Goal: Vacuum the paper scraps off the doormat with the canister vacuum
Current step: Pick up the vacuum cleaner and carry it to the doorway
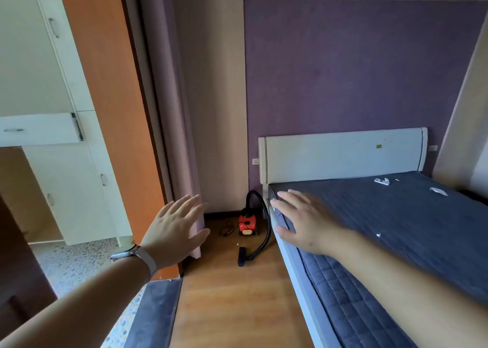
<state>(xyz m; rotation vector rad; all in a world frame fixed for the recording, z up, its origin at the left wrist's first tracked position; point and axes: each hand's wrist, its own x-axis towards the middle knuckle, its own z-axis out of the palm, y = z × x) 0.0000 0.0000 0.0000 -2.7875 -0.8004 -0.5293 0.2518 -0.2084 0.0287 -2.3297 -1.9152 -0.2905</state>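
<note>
Both my hands open and holding nothing, left hand [173, 230] and right hand [303, 222] mid-frame, red vacuum [247, 223] on the floor between them, gray doormat [155, 310] at bottom left.

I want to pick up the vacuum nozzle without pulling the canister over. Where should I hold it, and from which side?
Probably grip the hose just behind the nozzle, coming from above with the right hand. The nozzle lies flat on the floor on your side of the canister, and the hose curves up along the bed, so it looks slack. Both hands are open and empty.
</note>
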